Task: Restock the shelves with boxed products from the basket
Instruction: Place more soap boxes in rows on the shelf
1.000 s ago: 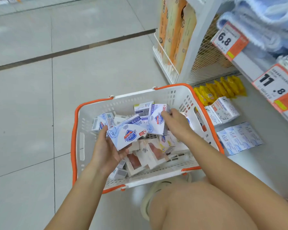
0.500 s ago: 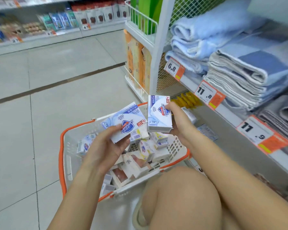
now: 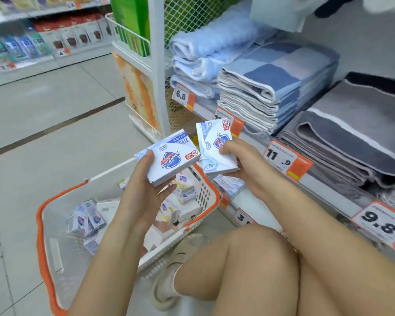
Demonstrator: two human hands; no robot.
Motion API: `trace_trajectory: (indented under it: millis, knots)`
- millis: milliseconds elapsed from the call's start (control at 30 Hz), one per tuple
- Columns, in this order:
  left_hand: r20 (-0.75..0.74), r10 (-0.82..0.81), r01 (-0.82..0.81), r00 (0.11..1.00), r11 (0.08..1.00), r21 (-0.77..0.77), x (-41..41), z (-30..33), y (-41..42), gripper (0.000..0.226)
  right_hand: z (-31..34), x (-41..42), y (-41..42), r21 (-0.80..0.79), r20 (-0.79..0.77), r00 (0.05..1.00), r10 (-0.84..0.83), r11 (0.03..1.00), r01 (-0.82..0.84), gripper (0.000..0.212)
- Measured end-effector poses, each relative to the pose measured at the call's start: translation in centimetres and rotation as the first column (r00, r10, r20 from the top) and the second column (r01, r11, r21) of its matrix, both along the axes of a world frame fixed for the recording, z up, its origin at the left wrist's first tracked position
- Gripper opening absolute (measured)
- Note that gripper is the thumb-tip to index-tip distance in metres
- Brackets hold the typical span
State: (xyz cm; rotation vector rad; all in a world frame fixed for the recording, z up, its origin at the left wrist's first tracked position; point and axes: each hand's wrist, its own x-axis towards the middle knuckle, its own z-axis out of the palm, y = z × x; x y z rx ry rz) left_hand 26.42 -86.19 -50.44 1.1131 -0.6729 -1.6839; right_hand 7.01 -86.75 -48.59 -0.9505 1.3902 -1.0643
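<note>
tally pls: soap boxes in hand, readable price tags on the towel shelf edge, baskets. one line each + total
Soap boxes in hand: 2, one in the left hand (left box) and one in the right hand (right box)
Readable price tags: 3, 6.8 tag, 11.9 tag, 9.8 tag; another tag is hidden behind the right box
Baskets: 1, basket
Total: 6

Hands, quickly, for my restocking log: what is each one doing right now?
Left hand: holds a soap box.
Right hand: holds another soap box.
</note>
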Motion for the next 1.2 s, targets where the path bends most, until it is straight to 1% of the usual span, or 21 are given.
trace_trajectory:
  millis: [100, 300, 433, 500, 600, 767, 833, 900, 967, 1033, 1133, 1200]
  knots:
    - [0.055, 0.006, -0.006, 0.998, 1.000, -0.009, -1.3, 0.4, -0.1, 0.019, 0.7, -0.9, 0.0, -0.021, 0.016, 0.999, -0.040, 0.999, 0.040, 0.018]
    - [0.175, -0.009, 0.011, 0.984, 1.000, -0.016, -1.1, 0.8, 0.3, 0.014, 1.2, -1.2, -0.3, -0.051, 0.075, 0.994, -0.073, 0.996, 0.077, 0.019]
    - [0.205, -0.015, 0.025, 0.979, 0.999, -0.048, 0.4, 1.0, 0.6, 0.010, 1.1, -0.3, -0.8, -0.061, 0.096, 0.990, -0.099, 0.993, 0.105, 0.019]
    - [0.205, -0.051, 0.063, 0.977, 0.997, -0.051, 1.0, 1.1, 0.7, 0.014, 0.8, 0.2, -0.9, -0.027, 0.124, 0.984, -0.131, 0.990, 0.135, 0.021]
    - [0.160, -0.098, 0.106, 0.982, 0.994, -0.039, 1.3, 1.3, 0.8, 0.033, 0.4, 0.7, -0.8, 0.018, 0.131, 0.978, -0.163, 0.987, 0.162, 0.028]
    - [0.138, -0.105, 0.116, 0.985, 0.991, -0.074, 1.5, 1.3, 1.0, 0.053, -0.1, 1.0, -0.6, 0.027, 0.118, 0.981, -0.154, 0.988, 0.151, 0.025]
    - [0.069, -0.082, 0.089, 0.994, 0.991, -0.101, 1.2, 1.6, 1.1, 0.050, -0.2, 1.0, -0.5, 0.016, 0.092, 0.986, -0.136, 0.991, 0.135, 0.028]
    - [-0.048, -0.057, 0.052, 0.997, 0.994, -0.094, 0.3, 2.0, 0.9, 0.048, -0.1, 1.1, -0.3, 0.004, 0.049, 0.995, -0.092, 0.996, 0.092, 0.031]
    - [-0.142, -0.038, 0.030, 0.989, 0.998, -0.062, -1.1, 2.0, 0.7, 0.055, 0.0, 1.4, 0.0, -0.016, -0.003, 1.000, -0.028, 0.999, 0.028, 0.034]
    - [-0.173, -0.037, 0.029, 0.984, 0.999, -0.046, -2.8, 1.7, 0.8, 0.060, 0.0, 2.0, 0.3, -0.042, -0.084, 0.996, 0.030, 0.999, -0.033, 0.036]
    - [-0.183, -0.048, 0.043, 0.982, 0.998, -0.036, -4.7, 1.5, 1.0, 0.062, 0.1, 2.4, 0.8, -0.023, -0.156, 0.985, 0.071, 0.997, -0.076, 0.034]
    - [-0.179, -0.064, 0.056, 0.982, 0.997, -0.048, -5.0, 1.7, 0.8, 0.056, 0.3, 2.0, 1.2, -0.022, -0.170, 0.979, 0.114, 0.993, -0.119, 0.043]
